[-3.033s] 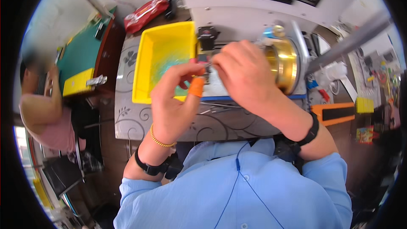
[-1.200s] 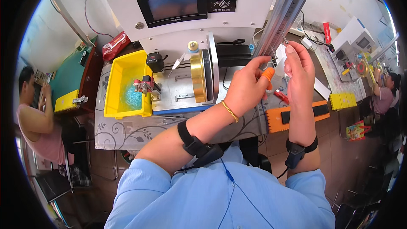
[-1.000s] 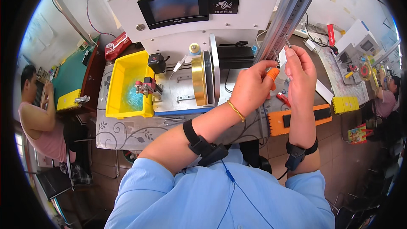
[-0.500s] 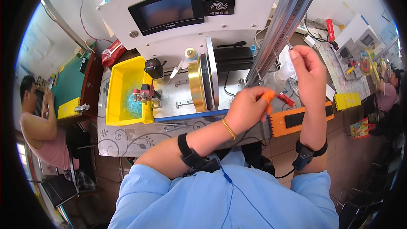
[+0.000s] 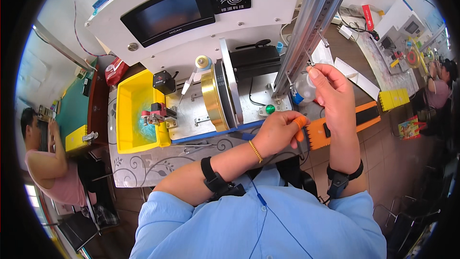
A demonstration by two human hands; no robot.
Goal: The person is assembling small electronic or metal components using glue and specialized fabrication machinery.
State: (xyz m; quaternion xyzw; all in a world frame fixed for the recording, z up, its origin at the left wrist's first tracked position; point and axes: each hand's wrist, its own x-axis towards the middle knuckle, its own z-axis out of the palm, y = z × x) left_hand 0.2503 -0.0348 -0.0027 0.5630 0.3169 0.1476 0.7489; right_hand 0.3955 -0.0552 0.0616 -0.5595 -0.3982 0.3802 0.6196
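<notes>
My right hand (image 5: 335,91) is raised beside an upright metal rail (image 5: 314,24). Its thumb and forefinger pinch a small metal piece at the end of a short pin on the rail; the fingertips partly hide it. Lower and to the left, my left hand (image 5: 275,134) has its fingers drawn together, with an orange cover (image 5: 300,127) at the fingertips. Whether it grips anything thin cannot be made out. A clear bottle (image 5: 304,88) stands behind my right hand. Left of the rail, a brass-coloured wheel (image 5: 209,103) sits on the machine's base, near a green button (image 5: 270,109).
A yellow bin (image 5: 125,136) flanks the machine at the left, under a white panel with a screen (image 5: 167,14). An orange holder with a black pad (image 5: 357,117) lies at the table's right edge. Another person (image 5: 50,163) sits at the far left, another at the far right.
My right hand has come down from an upper pin on the rail to a lower one. My left hand sits slightly lower, and the green button behind it now shows. The view has shifted.
</notes>
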